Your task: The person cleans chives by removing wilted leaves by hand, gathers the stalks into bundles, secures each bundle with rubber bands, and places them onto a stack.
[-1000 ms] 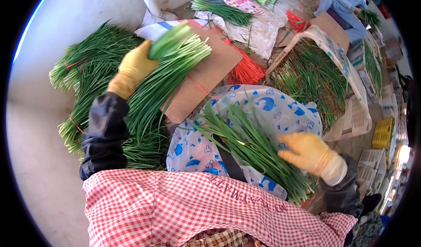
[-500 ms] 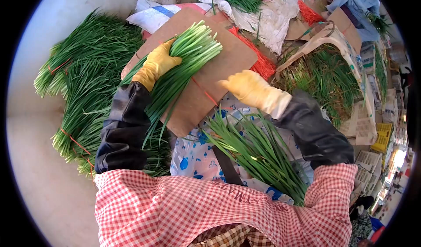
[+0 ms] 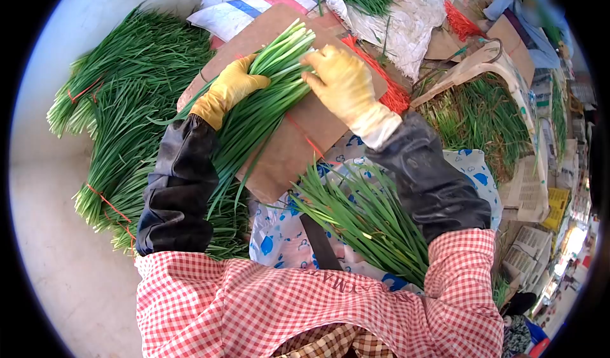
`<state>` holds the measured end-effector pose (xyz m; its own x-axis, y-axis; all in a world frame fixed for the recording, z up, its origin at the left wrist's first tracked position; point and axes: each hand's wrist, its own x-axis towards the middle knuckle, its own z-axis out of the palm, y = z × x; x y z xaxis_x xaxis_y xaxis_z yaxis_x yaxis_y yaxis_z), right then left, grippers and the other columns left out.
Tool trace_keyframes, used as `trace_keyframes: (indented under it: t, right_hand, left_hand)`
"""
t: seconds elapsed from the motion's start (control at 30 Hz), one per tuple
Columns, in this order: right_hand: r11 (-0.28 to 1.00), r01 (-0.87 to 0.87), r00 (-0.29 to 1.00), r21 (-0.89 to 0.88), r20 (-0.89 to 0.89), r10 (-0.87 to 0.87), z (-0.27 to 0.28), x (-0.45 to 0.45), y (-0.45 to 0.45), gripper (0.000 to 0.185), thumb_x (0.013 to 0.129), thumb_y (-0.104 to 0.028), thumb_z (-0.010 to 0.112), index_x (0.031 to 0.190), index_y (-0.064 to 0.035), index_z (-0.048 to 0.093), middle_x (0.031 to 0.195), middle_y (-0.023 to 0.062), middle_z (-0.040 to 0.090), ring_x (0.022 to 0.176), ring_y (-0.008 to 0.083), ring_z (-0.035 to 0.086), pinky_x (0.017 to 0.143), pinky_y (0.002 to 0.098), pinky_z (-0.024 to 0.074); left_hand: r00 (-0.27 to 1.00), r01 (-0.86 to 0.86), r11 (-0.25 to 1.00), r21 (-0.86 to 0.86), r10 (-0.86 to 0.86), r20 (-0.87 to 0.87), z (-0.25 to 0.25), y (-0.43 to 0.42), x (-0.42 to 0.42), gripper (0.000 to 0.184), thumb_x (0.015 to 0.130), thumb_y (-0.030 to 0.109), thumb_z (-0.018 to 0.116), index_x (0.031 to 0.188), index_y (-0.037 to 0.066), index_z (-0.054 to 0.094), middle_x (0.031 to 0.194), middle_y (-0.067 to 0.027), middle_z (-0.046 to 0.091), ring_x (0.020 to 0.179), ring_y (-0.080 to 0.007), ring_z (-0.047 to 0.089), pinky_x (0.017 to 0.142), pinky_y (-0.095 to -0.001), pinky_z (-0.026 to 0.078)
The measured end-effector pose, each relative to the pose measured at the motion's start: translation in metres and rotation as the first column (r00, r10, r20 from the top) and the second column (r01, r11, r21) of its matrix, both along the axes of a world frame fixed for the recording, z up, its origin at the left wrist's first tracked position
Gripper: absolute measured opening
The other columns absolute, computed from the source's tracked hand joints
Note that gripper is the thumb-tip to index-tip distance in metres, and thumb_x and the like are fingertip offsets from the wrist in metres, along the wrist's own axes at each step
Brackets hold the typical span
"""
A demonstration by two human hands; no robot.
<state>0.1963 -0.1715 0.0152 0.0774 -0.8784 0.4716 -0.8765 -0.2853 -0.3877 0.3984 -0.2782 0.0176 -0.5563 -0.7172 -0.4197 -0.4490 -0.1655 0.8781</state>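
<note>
Yellow-gloved left hand grasps a bunch of long green, pale-ended stalks over brown cardboard, the half-open, yellow-gloved right hand beside the tips, where a slackening left grip could let stalks slide askew.

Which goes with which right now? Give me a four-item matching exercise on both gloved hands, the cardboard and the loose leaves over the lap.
Things:
1. left hand
2. right hand
3. cardboard sheet
4. loose green leaves

Places or states:
A. on blue-patterned plastic
B. clasping the green bunch
C. underneath the clasped bunch
D. by the bunch's pale ends, bare fingertips not visible

Pairs: 1-B, 2-D, 3-C, 4-A
</note>
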Motion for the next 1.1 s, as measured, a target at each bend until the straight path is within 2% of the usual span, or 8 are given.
trace_keyframes:
  t: [0.23,0.33,0.4,0.6,0.7,0.83,0.9,1.1]
  right_hand:
    - [0.994,0.086,0.973,0.071,-0.222,-0.068,-0.016,0.008,-0.023,0.016,0.077,-0.019,0.07,0.091,-0.0156,0.063,0.093,0.0043,0.06,0.09,0.0276,0.059,0.075,0.0416,0.0478]
    - [0.99,0.138,0.988,0.034,-0.078,-0.135,-0.021,0.0,-0.034,0.014,0.079,-0.018,0.067,0.092,-0.0153,0.061,0.087,0.0062,0.06,0.084,0.0295,0.061,0.073,0.0419,0.0483]
    - [0.985,0.162,0.983,0.062,-0.092,-0.156,-0.023,-0.008,-0.039,0.014,0.08,-0.02,0.067,0.092,-0.0154,0.062,0.087,0.0066,0.06,0.085,0.0296,0.061,0.074,0.042,0.0484]
    - [0.92,0.386,0.918,0.064,-0.12,-0.377,-0.011,-0.036,-0.004,0.025,0.085,-0.029,0.065,0.101,-0.0104,0.06,0.098,0.0096,0.063,0.089,0.027,0.064,0.075,0.0402,0.0502]
    - [0.982,0.15,0.911,-0.112,-0.37,-0.182,-0.022,-0.061,0.029,0.02,0.083,-0.016,0.06,0.102,-0.0131,0.062,0.084,0.0074,0.061,0.079,0.0287,0.061,0.069,0.0421,0.0486]
    - [0.942,-0.29,0.728,0.169,-0.6,0.332,-0.033,-0.027,0.073,0.042,0.08,-0.016,0.056,0.122,-0.0202,0.06,0.076,0.0008,0.056,0.075,0.0184,0.06,0.065,0.0346,0.0469]
    - [0.894,-0.386,0.715,0.226,-0.539,0.445,-0.045,-0.006,0.078,0.031,0.08,-0.017,0.055,0.11,-0.0187,0.063,0.078,0.0012,0.057,0.076,0.0192,0.06,0.066,0.0341,0.0472]
    - [0.926,-0.281,0.785,0.253,-0.495,0.373,-0.066,0.021,0.067,0.003,0.081,-0.018,0.057,0.081,-0.015,0.057,0.079,0.0034,0.057,0.077,0.0234,0.061,0.067,0.0366,0.0484]
  left_hand:
    - [0.993,0.097,0.993,-0.069,-0.092,0.078,0.001,-0.003,0.003,0.055,0.081,0.004,0.066,0.134,0.003,0.051,0.106,-0.0064,0.066,0.092,-0.0131,0.062,0.084,-0.0271,0.049]
    - [0.936,0.198,0.922,-0.333,-0.076,0.345,0.009,0.006,0.003,0.073,0.074,0.025,0.073,0.14,0.011,0.045,0.116,-0.018,0.064,0.11,-0.0292,0.06,0.094,-0.0352,0.046]
    - [0.832,0.375,0.706,-0.601,0.029,0.554,0.013,0.021,-0.001,0.091,0.07,0.038,0.076,0.147,0.016,0.033,0.136,-0.021,0.049,0.132,-0.0362,0.041,0.108,-0.0451,0.033]
    - [0.801,0.38,0.66,-0.648,0.115,0.588,-0.009,0.04,-0.001,0.1,0.07,0.042,0.077,0.15,0.014,0.023,0.146,-0.0204,0.037,0.137,-0.0355,0.032,0.109,-0.0524,0.026]
    - [0.797,0.377,0.68,-0.628,0.107,0.594,-0.005,0.039,-0.001,0.094,0.076,0.041,0.075,0.149,0.008,0.024,0.144,-0.0208,0.039,0.136,-0.0365,0.033,0.11,-0.0459,0.028]
    - [0.823,0.35,0.716,-0.604,0.074,0.563,-0.014,0.035,0.001,0.094,0.078,0.044,0.072,0.148,0.005,0.023,0.143,-0.022,0.04,0.131,-0.0393,0.038,0.108,-0.0423,0.033]
    - [0.791,0.417,0.561,-0.715,0.164,0.59,-0.023,0.035,0.003,0.102,0.075,0.052,0.072,0.148,0.003,0.02,0.132,-0.0236,0.049,0.118,-0.0391,0.051,0.096,-0.044,0.045]
    - [0.778,0.453,0.585,-0.673,0.11,0.619,-0.024,0.033,0.005,0.111,0.071,0.06,0.071,0.149,0.001,0.017,0.137,-0.0264,0.044,0.121,-0.0403,0.049,0.098,-0.0444,0.044]
